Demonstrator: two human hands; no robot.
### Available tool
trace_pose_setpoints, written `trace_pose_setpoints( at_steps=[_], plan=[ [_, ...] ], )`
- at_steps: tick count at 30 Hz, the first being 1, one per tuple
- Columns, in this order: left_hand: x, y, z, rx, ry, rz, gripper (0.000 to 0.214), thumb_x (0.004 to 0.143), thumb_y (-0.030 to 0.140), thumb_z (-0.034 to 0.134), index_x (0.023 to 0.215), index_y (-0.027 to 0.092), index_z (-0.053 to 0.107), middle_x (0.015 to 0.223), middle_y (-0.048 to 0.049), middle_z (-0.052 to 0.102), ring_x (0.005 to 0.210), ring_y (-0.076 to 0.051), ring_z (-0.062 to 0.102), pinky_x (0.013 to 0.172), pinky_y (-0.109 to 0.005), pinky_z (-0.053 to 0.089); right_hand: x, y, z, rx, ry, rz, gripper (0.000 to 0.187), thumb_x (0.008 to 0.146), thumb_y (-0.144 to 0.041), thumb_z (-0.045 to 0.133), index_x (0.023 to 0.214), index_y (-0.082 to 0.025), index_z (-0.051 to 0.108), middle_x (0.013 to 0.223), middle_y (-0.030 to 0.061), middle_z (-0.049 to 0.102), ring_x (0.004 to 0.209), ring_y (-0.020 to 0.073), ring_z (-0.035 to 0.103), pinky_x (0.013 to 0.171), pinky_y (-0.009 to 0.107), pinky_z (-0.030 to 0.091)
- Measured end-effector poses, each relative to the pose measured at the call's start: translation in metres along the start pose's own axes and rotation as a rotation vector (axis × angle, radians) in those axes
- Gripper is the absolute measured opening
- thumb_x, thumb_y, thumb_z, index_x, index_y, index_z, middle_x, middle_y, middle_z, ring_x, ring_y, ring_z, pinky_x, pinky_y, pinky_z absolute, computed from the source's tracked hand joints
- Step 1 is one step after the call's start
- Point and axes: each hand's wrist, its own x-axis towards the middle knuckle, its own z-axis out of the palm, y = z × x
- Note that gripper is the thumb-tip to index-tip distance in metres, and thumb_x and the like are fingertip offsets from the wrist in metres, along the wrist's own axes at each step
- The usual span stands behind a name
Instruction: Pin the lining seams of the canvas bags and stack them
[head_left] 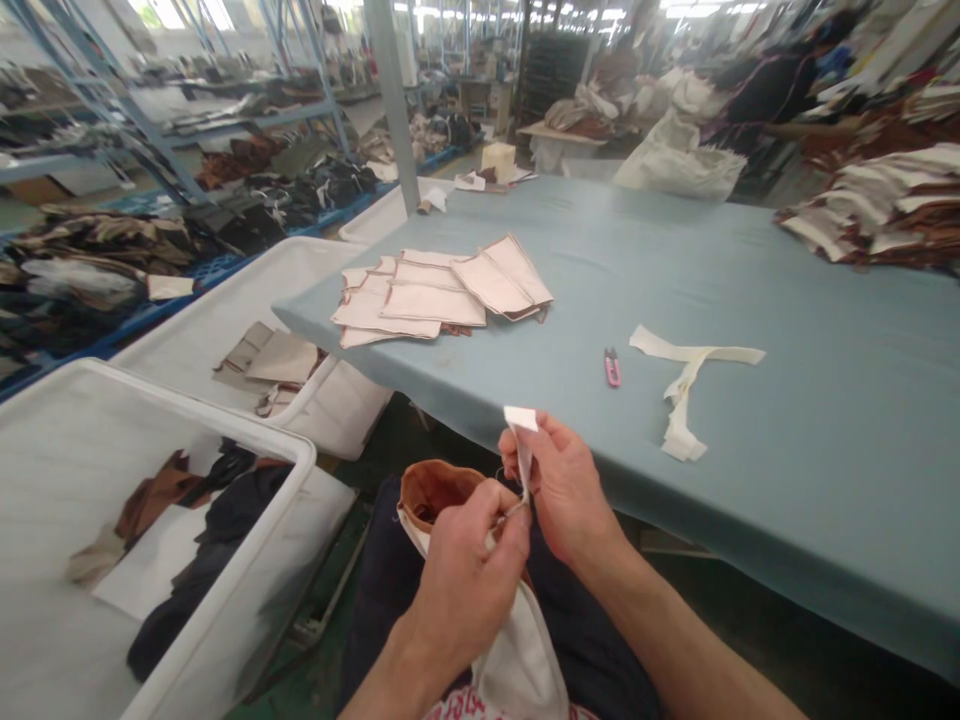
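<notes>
On my lap rests a cream fabric bag [517,650] with a brown lining, its opening facing up at the left. My left hand [469,570] is closed in a pinch at the bag's edge, close beside the other hand. Between the fingers of my right hand [570,490] is a narrow white fabric strip [521,420], its end sticking up above the thumb. The strip's lower end runs down to my left fingertips. Exactly how the strip joins the bag is hidden by my fingers.
A blue-green table [562,360] stands ahead, bearing a pile of cream sewn pieces [442,290], pink thread snips [613,368] and pale fabric strips [682,390]. White bins [300,450] holding fabric stand at the left. More fabric stacks [885,205] lie at the far right.
</notes>
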Motion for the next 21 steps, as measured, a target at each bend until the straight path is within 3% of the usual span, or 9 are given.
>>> trace_pose_setpoints(
  at_steps=[11,15,17,21],
  plan=[
    [-0.032,-0.017,-0.004,0.018,0.051,0.065,0.026,0.096,0.026,0.053,0.071,0.02,0.057,0.058,0.0031,0.059,0.051,-0.011,0.055,0.053,-0.021,0.04,-0.018,-0.019,0.007,-0.01,-0.166,0.048,0.04,0.084,-0.053,0.075,0.074,-0.021,0.053,0.058,-0.0051,0.058,0.044,0.0072,0.045,0.044,0.02,0.038],
    [-0.048,-0.019,-0.016,-0.164,0.233,-0.108,0.015,0.093,0.035,0.06,0.087,0.021,0.06,0.062,0.0039,0.058,0.053,-0.012,0.055,0.053,-0.021,0.043,-0.031,-0.022,0.004,-0.115,-0.241,0.023,0.038,0.089,-0.053,0.07,0.077,-0.021,0.054,0.051,-0.0083,0.048,0.042,0.0051,0.03,0.041,0.02,0.025],
    [-0.056,-0.02,-0.025,-0.316,0.278,-0.189,0.024,0.091,0.044,0.063,0.089,0.022,0.053,0.066,0.0045,0.055,0.054,-0.012,0.053,0.052,-0.021,0.044,-0.037,-0.022,0.001,-0.151,-0.264,0.032,0.039,0.089,-0.055,0.07,0.078,-0.021,0.053,0.048,-0.0099,0.042,0.042,0.005,0.024,0.041,0.02,0.019],
    [-0.059,-0.02,-0.041,-0.479,0.142,-0.271,0.036,0.09,0.054,0.063,0.085,0.022,0.048,0.072,0.0033,0.051,0.057,-0.012,0.053,0.053,-0.022,0.045,-0.046,-0.021,-0.005,-0.237,-0.309,0.077,0.041,0.087,-0.058,0.068,0.075,-0.022,0.053,0.047,-0.0107,0.034,0.042,0.0057,0.019,0.039,0.021,0.017]
  ],
)
